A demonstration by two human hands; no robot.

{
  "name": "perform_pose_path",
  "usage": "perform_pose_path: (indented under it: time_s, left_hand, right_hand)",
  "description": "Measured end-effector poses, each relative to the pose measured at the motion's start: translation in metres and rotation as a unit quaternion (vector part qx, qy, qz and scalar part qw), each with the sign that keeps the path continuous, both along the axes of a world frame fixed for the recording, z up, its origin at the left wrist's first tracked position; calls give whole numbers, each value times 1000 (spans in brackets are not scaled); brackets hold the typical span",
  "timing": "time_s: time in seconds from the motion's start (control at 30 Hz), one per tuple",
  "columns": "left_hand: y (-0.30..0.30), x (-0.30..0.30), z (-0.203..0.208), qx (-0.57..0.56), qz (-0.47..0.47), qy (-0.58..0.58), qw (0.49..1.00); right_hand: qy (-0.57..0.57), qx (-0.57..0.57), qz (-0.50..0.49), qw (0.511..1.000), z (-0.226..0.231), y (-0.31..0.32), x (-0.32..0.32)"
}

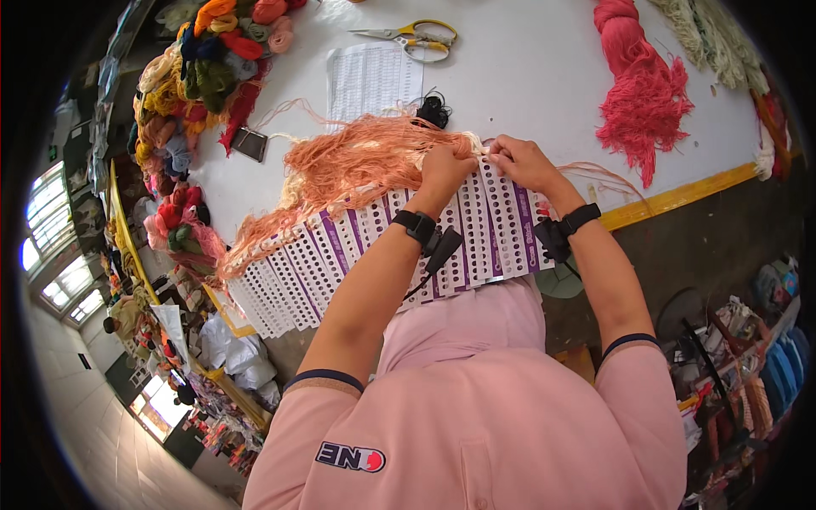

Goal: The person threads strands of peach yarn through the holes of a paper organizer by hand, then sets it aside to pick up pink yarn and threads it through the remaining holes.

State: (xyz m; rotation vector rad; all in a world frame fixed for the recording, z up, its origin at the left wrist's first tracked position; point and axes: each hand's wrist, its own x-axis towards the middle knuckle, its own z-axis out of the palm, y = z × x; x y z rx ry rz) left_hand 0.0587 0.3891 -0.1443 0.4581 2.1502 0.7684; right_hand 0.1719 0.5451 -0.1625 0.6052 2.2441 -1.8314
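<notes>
A row of overlapping white and purple cards with punched holes (501, 234) lies along the table's near edge, hanging over it above my lap. Peach-orange thread (353, 161) is heaped along the cards' far ends, with loose strands spilling left. At the right end of the row, my left hand (449, 172) is closed on peach thread. Just right of it, my right hand (518, 161) pinches at the top of a card, beside a bit of cream thread (476, 144). Exactly what its fingertips hold is too small to make out.
On the white table (527, 76) lie yellow-handled scissors (416, 38), a printed sheet (374, 81), a black thread bundle (433, 110) and a small dark flat object (250, 144). Coloured skeins (208, 76) crowd the left; a pink-red skein (637, 85) lies right.
</notes>
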Motion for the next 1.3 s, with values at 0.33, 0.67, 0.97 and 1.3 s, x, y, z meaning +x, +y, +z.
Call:
perform_pose_path:
  time_s: [0.33, 0.67, 0.97, 1.3]
  left_hand:
    - [-6, 4, 34, 199, 171, -403, 877]
    - [-207, -202, 54, 306, 445, -209, 815]
    - [-189, -112, 117, 336, 299, -430, 783]
    - [-108, -12, 115, 345, 307, -512, 725]
  right_hand:
    - [-4, -79, 33, 996, -10, 7, 7]
    - [-2, 65, -3, 998, -9, -2, 13]
    - [36, 109, -35, 993, 38, -53, -2]
    - [65, -227, -100, 967, 114, -130, -28]
